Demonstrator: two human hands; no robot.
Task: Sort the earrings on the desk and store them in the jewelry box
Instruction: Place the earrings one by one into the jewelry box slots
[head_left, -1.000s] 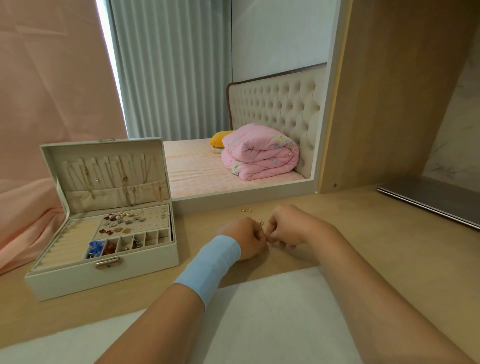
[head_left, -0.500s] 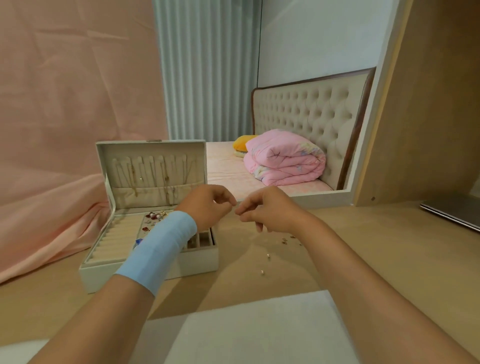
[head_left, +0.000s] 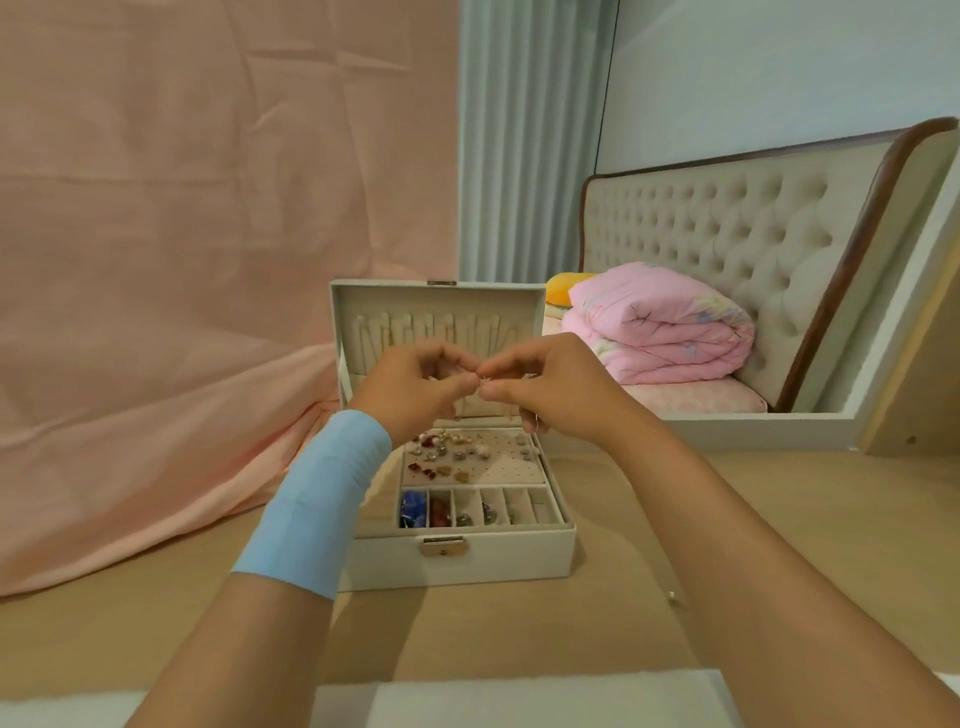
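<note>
The cream jewelry box stands open on the wooden desk, lid upright, with several earrings pinned on its perforated panel and coloured pieces in the front compartments. Both hands hover above the box, fingertips meeting. My left hand and my right hand pinch a tiny earring between thumbs and forefingers; it is too small to describe. One small earring lies on the desk right of the box.
A pink cloth drapes over the desk's left side behind the box. A white mat lies at the near edge. Beyond the desk are a bed with a folded pink quilt and a wooden panel at right.
Both hands lifted from the desk and moved left to hover over the open box, still pinching the small piece. The view swung left, so the box now sits centred.
</note>
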